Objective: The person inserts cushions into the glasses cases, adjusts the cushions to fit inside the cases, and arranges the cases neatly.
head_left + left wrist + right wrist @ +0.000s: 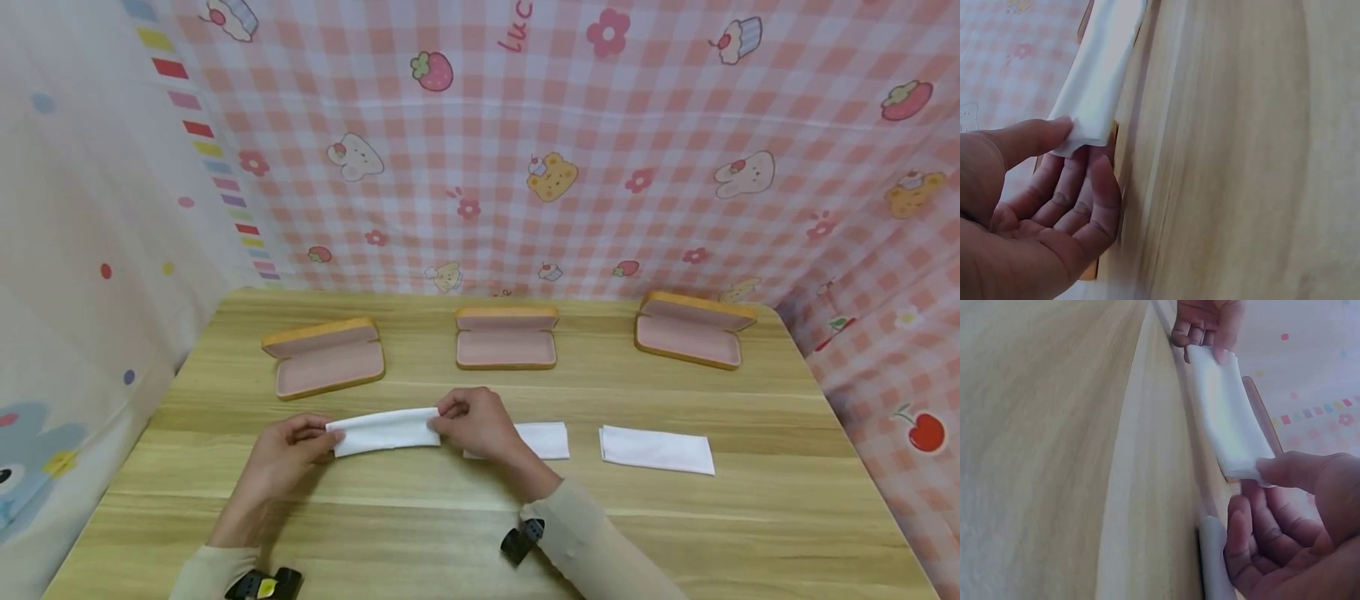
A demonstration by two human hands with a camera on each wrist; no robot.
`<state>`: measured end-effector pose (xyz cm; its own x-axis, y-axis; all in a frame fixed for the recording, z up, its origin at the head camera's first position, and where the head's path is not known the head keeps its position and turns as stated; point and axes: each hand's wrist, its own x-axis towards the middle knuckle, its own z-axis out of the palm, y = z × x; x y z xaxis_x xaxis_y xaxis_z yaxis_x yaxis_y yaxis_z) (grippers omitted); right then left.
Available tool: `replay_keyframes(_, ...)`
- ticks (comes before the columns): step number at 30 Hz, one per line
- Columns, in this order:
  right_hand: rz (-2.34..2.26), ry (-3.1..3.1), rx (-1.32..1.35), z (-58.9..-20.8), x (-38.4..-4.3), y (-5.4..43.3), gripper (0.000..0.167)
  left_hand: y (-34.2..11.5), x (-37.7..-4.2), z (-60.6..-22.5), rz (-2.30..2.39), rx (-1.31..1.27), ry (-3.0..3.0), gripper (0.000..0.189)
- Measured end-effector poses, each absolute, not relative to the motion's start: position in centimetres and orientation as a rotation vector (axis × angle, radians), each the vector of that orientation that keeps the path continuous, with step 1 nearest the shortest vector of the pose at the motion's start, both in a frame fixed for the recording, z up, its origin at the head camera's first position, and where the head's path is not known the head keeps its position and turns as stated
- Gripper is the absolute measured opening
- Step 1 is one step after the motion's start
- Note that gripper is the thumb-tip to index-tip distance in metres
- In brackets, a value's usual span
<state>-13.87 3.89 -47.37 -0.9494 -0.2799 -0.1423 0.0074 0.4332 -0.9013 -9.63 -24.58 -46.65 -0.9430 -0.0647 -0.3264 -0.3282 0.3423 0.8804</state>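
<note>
A folded white cloth is stretched sideways between both hands, lifted a little off the table. My left hand pinches its left end between thumb and fingers; the left wrist view shows the thumb on top of the cloth. At the other end, my right hand pinches the cloth in the same manner. Partly hidden behind the right hand lies a second folded white cloth. Farther right, a third folded white cloth lies flat on the table.
Along the back of the wooden table stand three glasses cases with raised lids and pink linings: a left case, a middle case and a right case. A pink checked curtain hangs behind them.
</note>
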Motion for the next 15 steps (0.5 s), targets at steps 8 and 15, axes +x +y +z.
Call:
replay_keyframes(8, -1.762, 2.275, -0.155, -47.29, -13.94, 3.38, 0.015, -24.82, -9.69, -46.52, 1.802, -0.45, 2.236, 0.046)
replay_keyframes(15, -1.851, 2.187, -0.136, -47.35, -14.21, 2.98, 0.018, -25.05, -9.76, -46.16, 1.825, -0.498, 2.223, 0.045)
